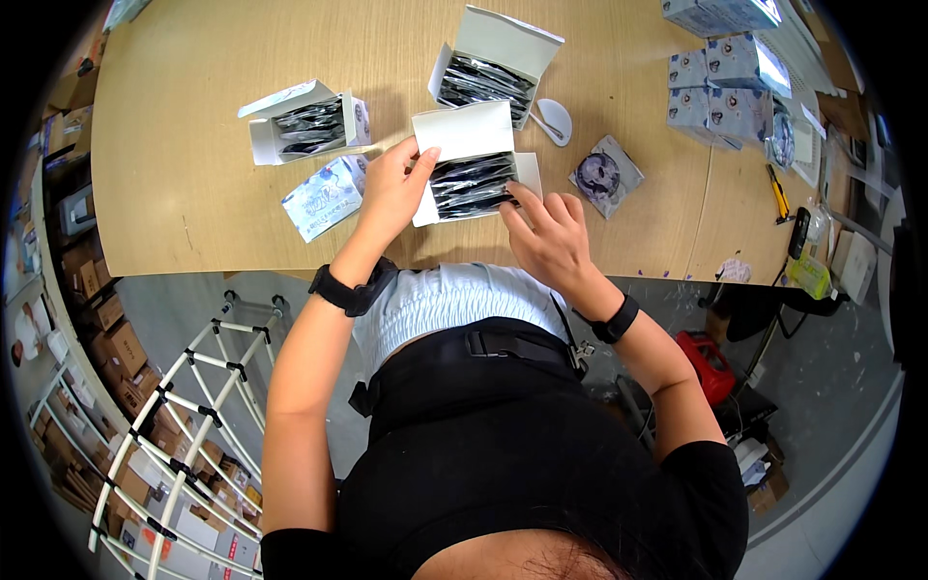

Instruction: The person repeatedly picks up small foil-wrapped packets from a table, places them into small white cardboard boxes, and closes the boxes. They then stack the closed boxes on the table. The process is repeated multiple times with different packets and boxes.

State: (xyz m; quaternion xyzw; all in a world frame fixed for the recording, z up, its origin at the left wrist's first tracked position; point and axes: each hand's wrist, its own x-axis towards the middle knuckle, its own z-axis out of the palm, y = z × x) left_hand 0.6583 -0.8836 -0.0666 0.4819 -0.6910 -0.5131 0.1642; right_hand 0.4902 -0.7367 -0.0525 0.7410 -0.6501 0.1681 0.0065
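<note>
A white carton (423,210) with its lid up stands at the table's front edge, filled with a row of shiny dark sachets (471,184). My left hand (391,188) is closed on its left side, the thumb against the lid's edge. At the right end of the sachets, my right hand (549,232) reaches in with fingers apart; the index fingertip touches the sachets and the thumb is by the carton's front right corner. Behind stands another open carton (498,37) of sachets. Left of it is a third open carton (263,142). A closed blue-and-white box (324,196) lies beside my left wrist.
A white scoop (555,123) and a loose printed sachet (607,176) lie to the right. Stacked blue-and-white boxes (688,108) stand at the back right. A yellow cutter (778,195) lies near the right edge. A white pipe rack (184,416) stands on the floor at left.
</note>
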